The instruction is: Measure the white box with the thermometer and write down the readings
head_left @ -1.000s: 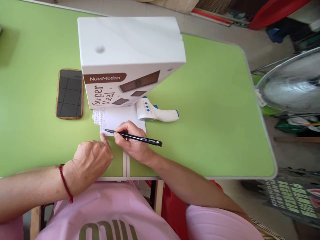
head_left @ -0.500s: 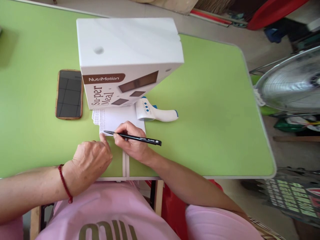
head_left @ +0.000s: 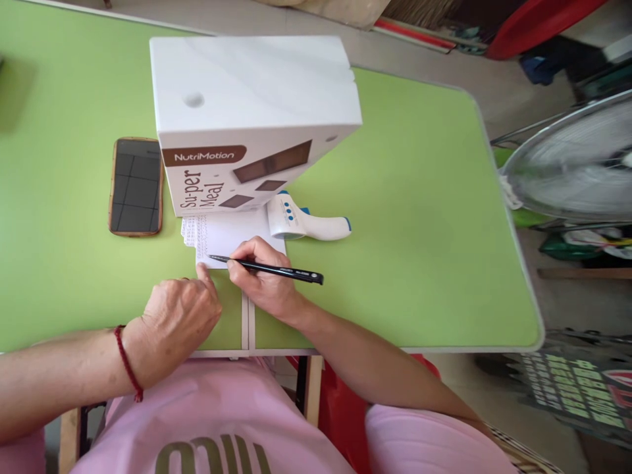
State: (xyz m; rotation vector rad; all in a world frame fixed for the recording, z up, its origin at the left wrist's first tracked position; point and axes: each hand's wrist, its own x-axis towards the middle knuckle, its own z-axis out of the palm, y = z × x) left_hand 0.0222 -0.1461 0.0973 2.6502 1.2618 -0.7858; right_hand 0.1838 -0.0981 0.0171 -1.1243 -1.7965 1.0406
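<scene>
My right hand (head_left: 261,275) grips a black pen (head_left: 276,268), its tip at the written left part of a white sheet of paper (head_left: 241,238). Several sheets are stacked there, fanned out at the left with rows of small handwriting. My left hand (head_left: 180,309) rests with most fingers curled, and one fingertip presses the sheet's near left corner. Across the sheet's right side lies a white and blue infrared thermometer (head_left: 306,220). Behind stands a tall white box (head_left: 257,82) marked NutriMotion; it hides the far part of the paper.
Left of the box lies a phone (head_left: 135,187) in a brown-edged case. All these stand on a green folding table (head_left: 419,230) with a pale rim and a seam near my hands. A fan (head_left: 577,158) stands beyond its right edge.
My right hand has shifted slightly to the right with the pen, and the pen tip has moved a little right and up. My left hand has stayed in place.
</scene>
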